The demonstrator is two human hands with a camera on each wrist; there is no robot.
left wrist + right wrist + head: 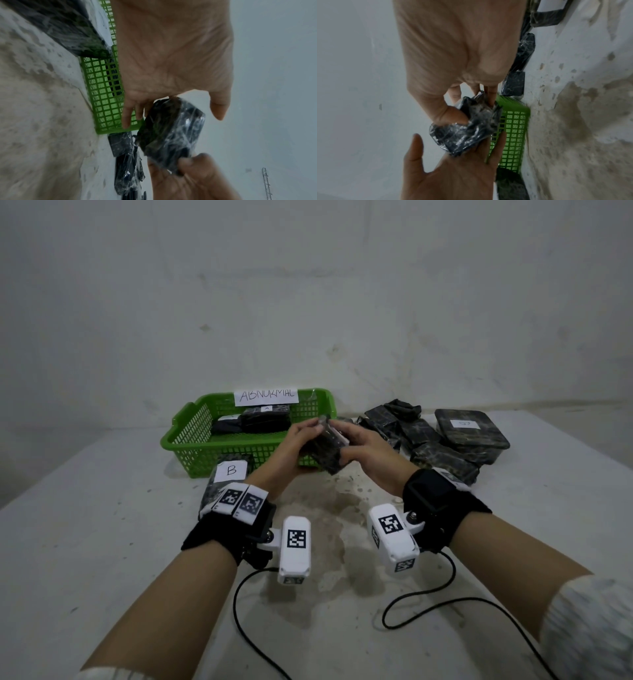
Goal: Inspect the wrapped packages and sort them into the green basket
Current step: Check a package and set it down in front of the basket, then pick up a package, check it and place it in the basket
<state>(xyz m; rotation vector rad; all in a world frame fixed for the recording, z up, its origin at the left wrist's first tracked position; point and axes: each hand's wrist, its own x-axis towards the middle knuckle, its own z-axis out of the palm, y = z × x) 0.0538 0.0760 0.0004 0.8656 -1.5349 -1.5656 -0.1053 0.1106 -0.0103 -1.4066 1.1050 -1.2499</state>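
My left hand (287,450) and right hand (368,451) together grip dark wrapped package (323,448), held just above near wall of green basket (191,436). Best: turn slowly, check film all round, keep thumbs off torn wrap.

Head view, looking down at grey table (102,542) against pale wall (308,285). Two bare forearms reach forward, black wrist straps carrying white camera pods with square black-and-white markers. Left hand (291,450) and right hand (370,453) together grip dark plastic-wrapped package (323,450), raised just before green basket (191,436). Basket bears paper sign (266,397) reading ABNORMAL, holds dark wrapped packages. Package labelled B (231,472) lies by basket's near left corner. Pile of wrapped packages (442,440) right of basket.
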